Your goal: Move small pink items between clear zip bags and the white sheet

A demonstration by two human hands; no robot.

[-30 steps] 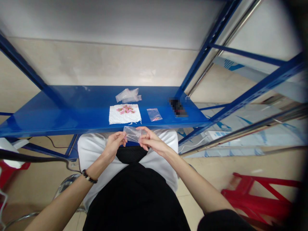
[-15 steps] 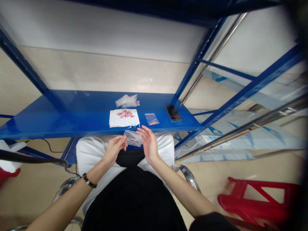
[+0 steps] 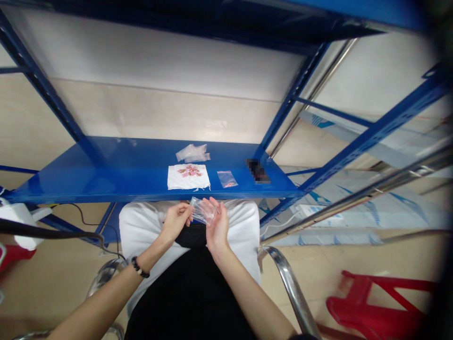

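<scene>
Over my lap, just off the front edge of the blue shelf, a clear plastic zip bag [image 3: 203, 211] is stretched between my hands. My left hand [image 3: 177, 220] pinches its left end between thumb and fingers. My right hand [image 3: 218, 226] is turned palm up at the other end, with its fingers behind the film and the thumb against it. No contents can be made out in this bag. On the shelf lies a white tissue [image 3: 173, 182] with a cluster of small pink and green pieces [image 3: 191, 170]. A small zip bag [image 3: 227, 179] with a few similar pieces rests to its right.
Behind the tissue is a loose pile of clear bags [image 3: 193, 153]. A dark, blurred-out object [image 3: 257, 171] lies at the right of the blue shelf [image 3: 123, 174]. Blue uprights frame both sides. A red stool [image 3: 368, 307] stands on the floor at right; a dark cable [image 3: 53, 230] crosses at left.
My right hand has turned palm up and its fingers have gone behind the bag's right end. The bag has tilted, and my left hand keeps its pinch. The view has shifted slightly.
</scene>
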